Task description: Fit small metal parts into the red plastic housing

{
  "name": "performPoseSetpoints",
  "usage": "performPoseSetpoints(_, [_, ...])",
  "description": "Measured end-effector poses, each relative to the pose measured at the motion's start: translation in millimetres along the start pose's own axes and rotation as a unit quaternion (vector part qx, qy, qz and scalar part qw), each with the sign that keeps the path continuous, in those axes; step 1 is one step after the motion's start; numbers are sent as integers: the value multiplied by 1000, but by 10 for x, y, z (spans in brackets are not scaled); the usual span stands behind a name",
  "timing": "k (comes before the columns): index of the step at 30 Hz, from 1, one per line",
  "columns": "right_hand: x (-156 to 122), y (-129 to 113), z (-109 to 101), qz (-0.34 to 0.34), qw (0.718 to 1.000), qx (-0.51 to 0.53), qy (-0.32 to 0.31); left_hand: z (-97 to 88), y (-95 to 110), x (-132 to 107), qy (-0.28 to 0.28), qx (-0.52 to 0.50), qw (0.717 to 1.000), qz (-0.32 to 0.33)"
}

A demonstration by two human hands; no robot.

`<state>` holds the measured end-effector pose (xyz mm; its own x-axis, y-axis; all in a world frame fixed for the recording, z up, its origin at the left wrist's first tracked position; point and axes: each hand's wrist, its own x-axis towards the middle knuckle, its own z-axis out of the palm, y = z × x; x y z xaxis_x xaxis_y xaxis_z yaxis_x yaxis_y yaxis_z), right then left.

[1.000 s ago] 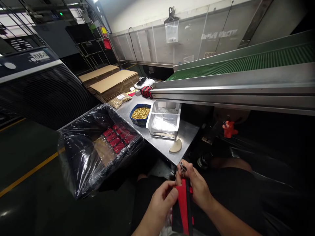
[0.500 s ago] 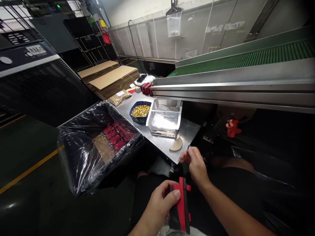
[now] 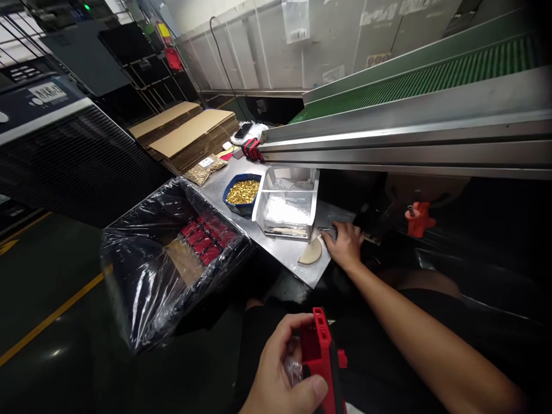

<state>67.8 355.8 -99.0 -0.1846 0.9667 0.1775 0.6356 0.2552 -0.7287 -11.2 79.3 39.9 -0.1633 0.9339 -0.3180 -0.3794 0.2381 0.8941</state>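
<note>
My left hand (image 3: 280, 368) is closed around a red-and-black plastic casing (image 3: 324, 359) above my lap. The casing is tilted, with its slotted red end up and a red tab on its right side. A crumpled bit of clear plastic (image 3: 294, 370) shows between the casing and my fingers. At the right edge of the metal table, my right hand (image 3: 345, 244) is low on the surface, with its fingers around a small thin metal tool (image 3: 326, 229). Most of that tool is hidden, so its kind is unclear. Beside my thumb lies a beige half-round piece (image 3: 310, 252).
A clear divided bin (image 3: 284, 230) with small plastic bags stands beside a blue tub of brass-coloured small parts (image 3: 242, 192). To the left, a plastic-lined box (image 3: 142, 310) holds wrapped red pieces. A green conveyor (image 3: 379, 92) slopes above the table's right side; cardboard (image 3: 194, 135) is stacked behind.
My right hand has moved forward from above my lap to the table's edge. My left hand has turned the casing, so its slotted end now shows. The view has shifted slightly.
</note>
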Motion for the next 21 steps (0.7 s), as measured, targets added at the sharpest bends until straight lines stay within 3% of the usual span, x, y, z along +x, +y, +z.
performPoseSetpoints(3, [-201, -101, -179, 6, 999, 36, 13, -57, -104, 27, 19, -12, 998, 61])
performPoseSetpoints(5, [-420, -228, -350, 8, 996, 83, -10, -111, -128, 30, 21, 6, 998, 59])
performPoseSetpoints(8, [-818, -468, -604, 16, 970, 193, -147, -193, -118, 4, 16, 28, 999, 28])
performPoseSetpoints(10, [-1074, -614, -723, 63, 904, 320, -278, -238, -115, -27, 20, 31, 998, 41])
performPoseSetpoints(12, [-1293, -723, -781, 111, 821, 426, -363, -266, -126, -61, 29, 44, 996, 68])
performPoseSetpoints(17, [-1676, -893, -743, 215, 672, 553, -443, -240, -149, -156, 66, 86, 985, 135])
performPoseSetpoints(19, [-1788, -949, -709, 259, 635, 575, -445, -215, -145, -204, 74, 85, 981, 157])
performPoseSetpoints(21, [-1870, -988, -678, 269, 638, 572, -440, -199, -139, -256, 83, 76, 979, 171])
